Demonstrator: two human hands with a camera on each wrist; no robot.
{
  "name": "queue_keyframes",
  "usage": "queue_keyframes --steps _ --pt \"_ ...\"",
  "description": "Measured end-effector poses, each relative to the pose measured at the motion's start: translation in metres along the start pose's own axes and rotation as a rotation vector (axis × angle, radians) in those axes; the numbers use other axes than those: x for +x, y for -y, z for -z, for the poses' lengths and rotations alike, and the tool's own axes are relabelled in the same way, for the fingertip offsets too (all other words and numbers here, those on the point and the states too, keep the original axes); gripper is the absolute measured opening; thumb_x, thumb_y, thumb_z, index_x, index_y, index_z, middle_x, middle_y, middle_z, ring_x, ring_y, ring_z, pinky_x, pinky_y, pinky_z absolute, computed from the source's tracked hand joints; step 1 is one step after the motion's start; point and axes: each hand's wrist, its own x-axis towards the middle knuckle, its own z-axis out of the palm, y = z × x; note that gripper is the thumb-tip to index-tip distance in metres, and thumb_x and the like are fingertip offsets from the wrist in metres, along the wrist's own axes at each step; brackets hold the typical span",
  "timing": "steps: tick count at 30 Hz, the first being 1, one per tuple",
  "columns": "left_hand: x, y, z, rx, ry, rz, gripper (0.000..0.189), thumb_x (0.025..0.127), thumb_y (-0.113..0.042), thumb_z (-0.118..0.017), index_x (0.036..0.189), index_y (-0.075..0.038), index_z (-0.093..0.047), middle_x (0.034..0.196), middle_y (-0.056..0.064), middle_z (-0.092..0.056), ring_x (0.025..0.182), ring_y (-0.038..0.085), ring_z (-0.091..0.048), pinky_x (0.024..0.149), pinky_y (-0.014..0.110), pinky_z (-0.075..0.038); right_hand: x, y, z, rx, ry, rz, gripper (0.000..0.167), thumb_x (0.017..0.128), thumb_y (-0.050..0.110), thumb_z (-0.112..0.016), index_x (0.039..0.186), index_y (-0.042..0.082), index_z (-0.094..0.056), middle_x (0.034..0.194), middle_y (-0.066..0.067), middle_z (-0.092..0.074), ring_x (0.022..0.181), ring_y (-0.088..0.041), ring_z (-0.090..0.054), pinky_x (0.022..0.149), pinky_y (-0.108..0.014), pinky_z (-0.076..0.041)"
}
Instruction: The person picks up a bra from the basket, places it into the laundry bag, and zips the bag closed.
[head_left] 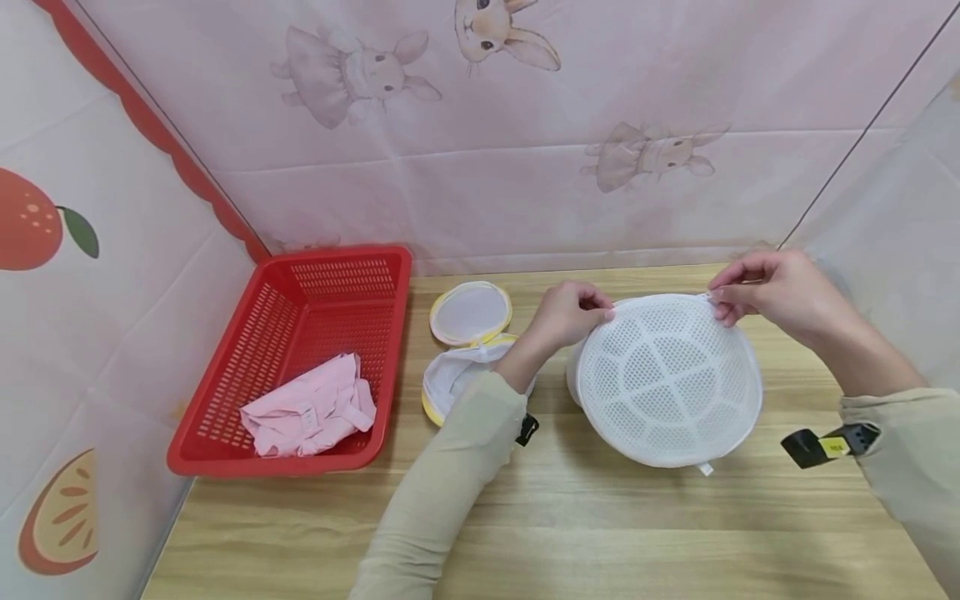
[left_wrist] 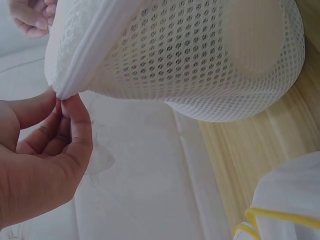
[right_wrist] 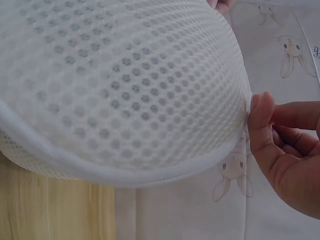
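A white mesh laundry bag (head_left: 669, 379) with a round top panel stands on the table at the right, its top tilted toward me. My left hand (head_left: 564, 318) pinches the back left of its rim between thumb and fingertips. At the back right, my right hand (head_left: 787, 298) pinches the same edge; whether it has a zipper pull there I cannot tell. In the left wrist view, a zipper band (left_wrist: 95, 50) runs along the rim up to the left fingertips. The right wrist view shows the mesh panel (right_wrist: 145, 95) bulging, with the right thumb pressed at its border.
Left on the wooden table (head_left: 585, 533) stands a red plastic basket (head_left: 401, 333) with folded pink cloth (head_left: 311, 408) inside. A smaller white mesh bag with yellow trim (head_left: 471, 312) lies open between the basket and the large bag, partly behind my left arm. Rabbit-print sheeting (head_left: 495, 192) lines the back.
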Motion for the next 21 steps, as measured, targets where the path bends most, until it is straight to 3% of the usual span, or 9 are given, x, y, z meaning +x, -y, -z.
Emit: queue_keyframes --steps 11,16,21 --pt "0.000 0.009 0.001 -0.052 -0.049 0.031 0.006 0.084 -0.012 -0.067 0.084 -0.006 -0.069 0.074 -0.002 -0.060 0.068 0.008 -0.052 0.057 0.016 -0.043 -0.002 -0.019 0.007 0.027 -0.010 -0.004 0.014 0.088 -0.005 -0.054 0.093 -0.018 -0.057 0.069 -0.007 -0.063 0.057 -0.017 -0.060 0.057 -0.030 -0.054" --pt "-0.002 0.015 0.004 -0.120 -0.038 0.068 0.006 0.084 -0.010 -0.067 0.085 -0.005 -0.068 0.073 0.001 -0.061 0.065 0.010 -0.055 0.055 0.017 -0.047 -0.006 -0.033 0.013 0.083 0.029 -0.013 0.010 0.088 -0.006 -0.053 0.089 -0.014 -0.059 0.067 -0.008 -0.064 0.056 -0.017 -0.060 0.056 -0.028 -0.053" --pt "-0.004 0.018 0.005 -0.157 -0.015 0.054 0.006 0.083 -0.008 -0.066 0.084 -0.002 -0.068 0.072 0.002 -0.061 0.069 0.019 -0.061 0.054 0.017 -0.048 -0.008 -0.040 0.013 0.084 0.037 -0.027 0.010 0.088 -0.006 -0.053 0.090 -0.013 -0.059 0.069 -0.007 -0.064 0.057 -0.017 -0.060 0.056 -0.028 -0.053"
